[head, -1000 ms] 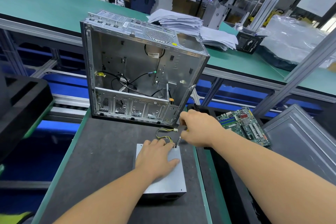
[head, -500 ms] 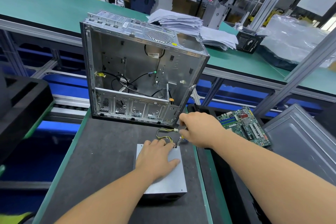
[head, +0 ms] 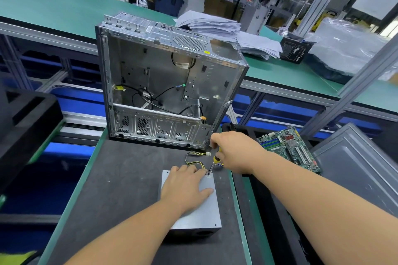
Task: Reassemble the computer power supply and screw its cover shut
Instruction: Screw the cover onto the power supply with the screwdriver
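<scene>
Screwdriver tip at the far right corner of a power supply, open PC case behind.

An empty computer case (head: 170,90) stands at twelve o'clock on the grey mat (head: 120,178), a motherboard (head: 289,149) at three, stacked papers (head: 226,32) beyond; yellow-black wires (head: 195,160) loop between case and power supply (head: 198,211); the left hand (head: 186,188) lies spread flat on the supply's cover; the right hand (head: 235,151), at two o'clock from it, grips a yellow-handled screwdriver (head: 213,164), its tip at the cover's far right corner.
</scene>
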